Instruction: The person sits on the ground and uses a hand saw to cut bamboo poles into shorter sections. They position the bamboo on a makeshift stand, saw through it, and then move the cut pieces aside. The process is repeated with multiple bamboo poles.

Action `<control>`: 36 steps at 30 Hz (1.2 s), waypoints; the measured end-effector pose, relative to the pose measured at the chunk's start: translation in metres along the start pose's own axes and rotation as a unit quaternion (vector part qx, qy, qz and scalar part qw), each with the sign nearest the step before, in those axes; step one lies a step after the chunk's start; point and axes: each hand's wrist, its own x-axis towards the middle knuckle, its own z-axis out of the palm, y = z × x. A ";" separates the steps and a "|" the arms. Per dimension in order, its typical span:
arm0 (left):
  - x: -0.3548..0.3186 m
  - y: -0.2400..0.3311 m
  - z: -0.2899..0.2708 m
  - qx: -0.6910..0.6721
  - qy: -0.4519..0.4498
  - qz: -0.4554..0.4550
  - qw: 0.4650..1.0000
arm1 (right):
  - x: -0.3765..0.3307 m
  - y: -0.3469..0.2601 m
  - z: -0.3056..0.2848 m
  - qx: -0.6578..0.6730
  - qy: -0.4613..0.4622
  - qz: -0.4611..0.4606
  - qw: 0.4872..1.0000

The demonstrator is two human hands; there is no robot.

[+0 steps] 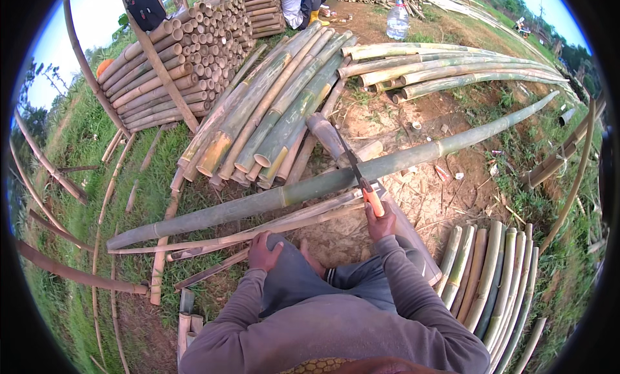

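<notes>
A long green bamboo pole [258, 205] lies slantwise in front of me, from the near left to the far right. My right hand [381, 223] is wrapped round the orange handle of a hand saw [371, 196]. Its dark blade crosses the pole near the middle; whether the teeth are in the bamboo I cannot make out. Under the pole near the saw lies a short, thick bamboo piece [328, 138]. My left hand [265, 252] rests on my left knee, fingers spread and holding nothing. Thin split bamboo strips [303, 220] lie between that hand and the pole.
Beyond the pole, cut bamboo lengths [274, 109] lie side by side, with more poles [452, 67] at the far right. A tall bamboo stack [194, 58] stands far left. Several poles [491, 271] are lined up near right. A clear water jug [398, 20] and a seated person [298, 6] are at the back.
</notes>
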 end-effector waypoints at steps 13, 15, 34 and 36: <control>0.002 0.001 0.000 -0.019 -0.007 -0.018 1.000 | 0.000 0.013 0.000 -0.015 0.008 -0.006 1.000; 0.002 0.000 0.002 -0.010 -0.003 -0.021 1.000 | -0.001 0.014 0.000 -0.003 0.007 0.001 1.000; 0.137 -0.091 -0.017 -0.635 0.302 -0.428 0.568 | -0.001 0.048 -0.009 0.184 -0.055 0.090 0.977; 0.150 -0.103 -0.010 -0.668 0.271 -0.399 0.567 | -0.001 0.042 -0.014 0.176 -0.063 0.105 0.977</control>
